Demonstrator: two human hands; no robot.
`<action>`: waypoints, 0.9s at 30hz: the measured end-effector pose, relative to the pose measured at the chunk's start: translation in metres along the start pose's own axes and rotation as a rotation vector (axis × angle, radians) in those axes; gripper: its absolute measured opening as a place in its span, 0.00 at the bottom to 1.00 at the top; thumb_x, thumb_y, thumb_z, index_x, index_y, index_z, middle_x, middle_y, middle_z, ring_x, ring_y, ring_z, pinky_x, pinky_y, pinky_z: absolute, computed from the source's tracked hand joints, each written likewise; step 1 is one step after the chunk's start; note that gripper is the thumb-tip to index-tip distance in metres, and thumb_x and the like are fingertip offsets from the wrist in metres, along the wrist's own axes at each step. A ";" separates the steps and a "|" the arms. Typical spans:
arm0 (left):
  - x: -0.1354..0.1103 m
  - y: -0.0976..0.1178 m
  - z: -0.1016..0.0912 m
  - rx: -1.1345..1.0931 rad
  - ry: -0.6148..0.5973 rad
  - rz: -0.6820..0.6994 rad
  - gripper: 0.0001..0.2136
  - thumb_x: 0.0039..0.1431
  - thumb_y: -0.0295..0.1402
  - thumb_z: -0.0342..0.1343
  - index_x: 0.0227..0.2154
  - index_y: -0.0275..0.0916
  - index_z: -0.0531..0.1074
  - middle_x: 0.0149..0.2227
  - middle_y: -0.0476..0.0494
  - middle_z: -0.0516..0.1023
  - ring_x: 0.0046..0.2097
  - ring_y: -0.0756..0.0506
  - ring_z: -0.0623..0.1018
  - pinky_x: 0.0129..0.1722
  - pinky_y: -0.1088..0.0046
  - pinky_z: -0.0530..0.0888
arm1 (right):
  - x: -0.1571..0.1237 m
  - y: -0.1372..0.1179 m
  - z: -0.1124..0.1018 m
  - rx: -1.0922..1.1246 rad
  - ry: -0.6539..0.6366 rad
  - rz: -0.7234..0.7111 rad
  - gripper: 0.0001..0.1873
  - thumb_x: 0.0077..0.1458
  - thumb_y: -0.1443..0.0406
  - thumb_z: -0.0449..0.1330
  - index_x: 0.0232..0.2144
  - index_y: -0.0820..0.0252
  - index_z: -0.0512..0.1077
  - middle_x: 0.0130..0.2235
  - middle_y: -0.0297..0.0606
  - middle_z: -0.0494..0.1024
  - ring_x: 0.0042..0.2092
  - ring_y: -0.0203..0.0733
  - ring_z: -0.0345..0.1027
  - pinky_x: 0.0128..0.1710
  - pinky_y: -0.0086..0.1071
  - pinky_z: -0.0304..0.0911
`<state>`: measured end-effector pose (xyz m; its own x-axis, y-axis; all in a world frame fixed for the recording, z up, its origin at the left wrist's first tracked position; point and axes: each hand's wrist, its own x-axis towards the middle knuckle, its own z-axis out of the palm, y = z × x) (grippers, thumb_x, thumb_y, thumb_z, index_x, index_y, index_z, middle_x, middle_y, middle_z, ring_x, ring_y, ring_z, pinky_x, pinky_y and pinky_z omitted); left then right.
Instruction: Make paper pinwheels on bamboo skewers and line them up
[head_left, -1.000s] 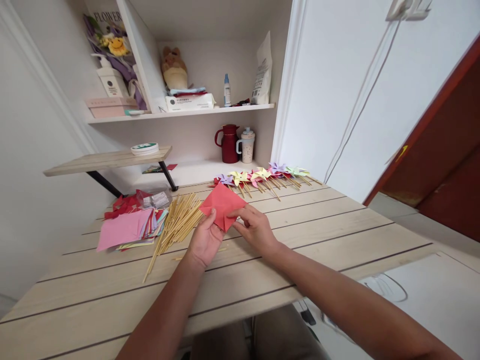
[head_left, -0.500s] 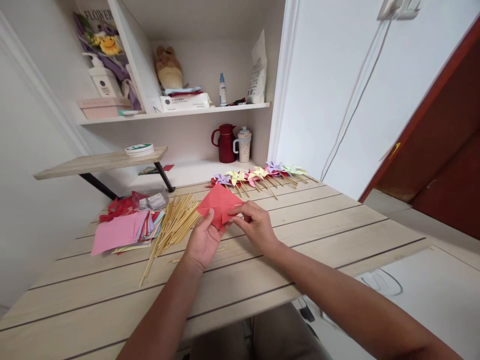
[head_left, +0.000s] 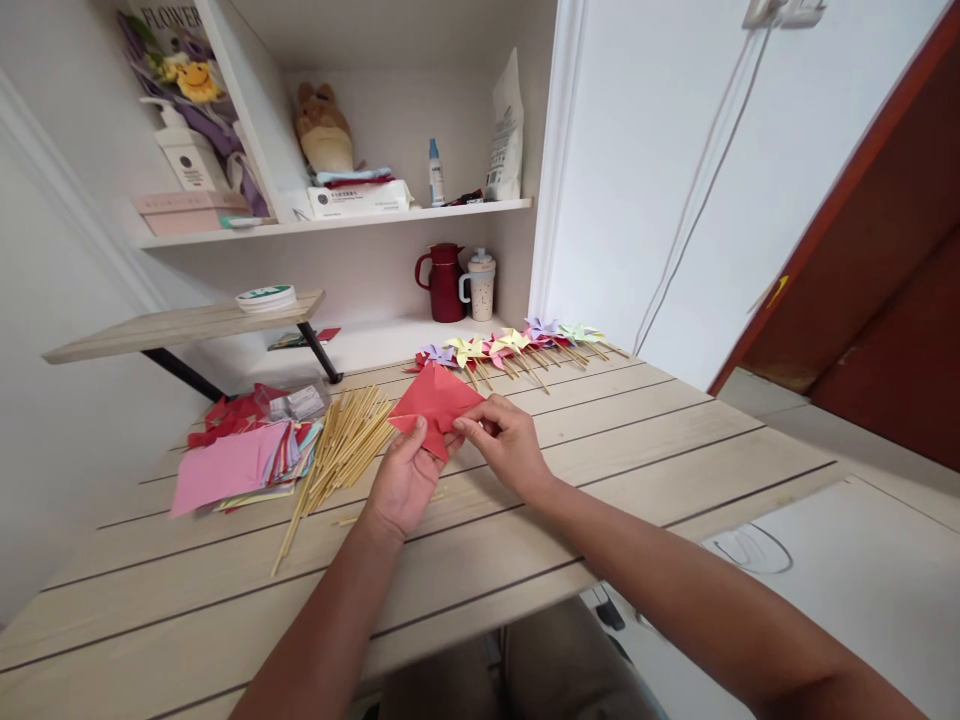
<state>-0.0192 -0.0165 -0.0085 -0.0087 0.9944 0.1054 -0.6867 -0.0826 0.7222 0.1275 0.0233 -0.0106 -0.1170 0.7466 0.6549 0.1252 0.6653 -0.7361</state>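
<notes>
A square of red paper (head_left: 435, 398), slit at its corners, is held up above the table between both hands. My left hand (head_left: 406, 478) grips it from the lower left, thumb on top and fingers underneath. At its right side, my right hand (head_left: 507, 440) pinches a cut edge of the paper between thumb and forefinger. Left of the hands lies a loose heap of thin wooden sticks (head_left: 349, 440). Beyond the paper, several paper pinwheels (head_left: 511, 342) on sticks lie in a row at the table's back edge.
A stack of coloured paper sheets (head_left: 225, 466) with pink on top lies at the left, by a clear plastic bag (head_left: 300, 402). A small wooden stand (head_left: 187, 325) rises behind them. A dark red jug (head_left: 445, 284) and a cup (head_left: 480, 286) stand at the back.
My right thumb and fingers have shifted slightly along the paper's right side, toward its middle. The camera view has turned a little to the right.
</notes>
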 end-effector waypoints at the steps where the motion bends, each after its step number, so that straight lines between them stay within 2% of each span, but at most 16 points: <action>1: 0.000 0.000 0.000 0.011 -0.001 -0.001 0.13 0.62 0.34 0.62 0.48 0.36 0.77 0.50 0.36 0.83 0.54 0.40 0.80 0.61 0.55 0.72 | 0.000 0.000 0.000 0.005 0.003 0.016 0.07 0.57 0.62 0.66 0.27 0.57 0.80 0.25 0.33 0.70 0.28 0.37 0.60 0.29 0.32 0.57; 6: 0.000 -0.002 0.000 0.069 -0.012 0.006 0.14 0.59 0.35 0.66 0.46 0.36 0.78 0.50 0.37 0.83 0.54 0.40 0.80 0.62 0.57 0.72 | 0.001 0.001 0.001 0.041 0.017 0.074 0.08 0.56 0.62 0.66 0.26 0.58 0.79 0.25 0.33 0.70 0.28 0.37 0.60 0.30 0.33 0.57; 16: -0.002 -0.007 0.000 0.168 -0.036 0.057 0.16 0.54 0.31 0.69 0.47 0.37 0.80 0.52 0.38 0.82 0.55 0.39 0.79 0.61 0.58 0.72 | 0.002 0.000 0.000 0.034 0.036 0.072 0.11 0.54 0.62 0.66 0.21 0.58 0.74 0.23 0.30 0.65 0.27 0.36 0.58 0.29 0.32 0.54; 21: 0.000 -0.014 0.000 0.203 0.020 0.132 0.17 0.52 0.31 0.70 0.46 0.38 0.80 0.49 0.39 0.83 0.54 0.39 0.80 0.58 0.59 0.74 | 0.001 0.000 0.001 0.030 0.028 0.056 0.13 0.54 0.62 0.67 0.20 0.58 0.73 0.23 0.30 0.64 0.26 0.35 0.57 0.28 0.31 0.53; 27: -0.002 -0.015 0.005 0.201 0.091 0.160 0.19 0.48 0.31 0.73 0.45 0.37 0.81 0.47 0.38 0.84 0.51 0.39 0.82 0.55 0.59 0.75 | 0.001 -0.001 0.000 0.003 -0.006 0.055 0.13 0.54 0.61 0.66 0.21 0.59 0.75 0.23 0.30 0.64 0.26 0.35 0.57 0.28 0.32 0.53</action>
<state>-0.0051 -0.0179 -0.0159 -0.1771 0.9686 0.1743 -0.5132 -0.2420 0.8235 0.1271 0.0233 -0.0090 -0.1161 0.7818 0.6126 0.1290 0.6234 -0.7712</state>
